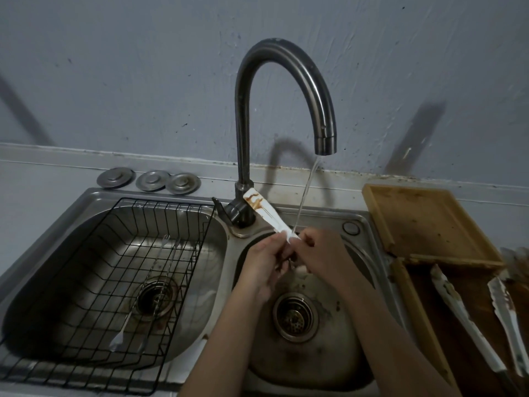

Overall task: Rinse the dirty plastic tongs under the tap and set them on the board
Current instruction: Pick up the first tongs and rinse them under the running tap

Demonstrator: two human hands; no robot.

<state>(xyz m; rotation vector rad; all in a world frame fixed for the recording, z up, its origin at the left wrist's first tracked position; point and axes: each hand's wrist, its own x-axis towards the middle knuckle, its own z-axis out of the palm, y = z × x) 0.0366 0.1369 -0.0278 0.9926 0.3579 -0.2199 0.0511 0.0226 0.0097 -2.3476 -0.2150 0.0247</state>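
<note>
White plastic tongs [262, 209] smeared with brown sauce stick up and to the left from between my hands, over the right sink basin [337, 365]. My left hand [264, 260] and my right hand [320, 253] both grip their lower end. A thin stream of water [305, 196] falls from the curved tap [286, 67] and lands where my fingers meet the tongs. The wooden board [426, 222] lies on the counter to the right of the sink.
Two more stained white tongs [463, 316] [506, 316] lie on a dark wooden tray at the right edge. A black wire rack [120, 282] with metal skewers and a fork fills the left basin. Three metal drain lids [148, 180] sit behind it.
</note>
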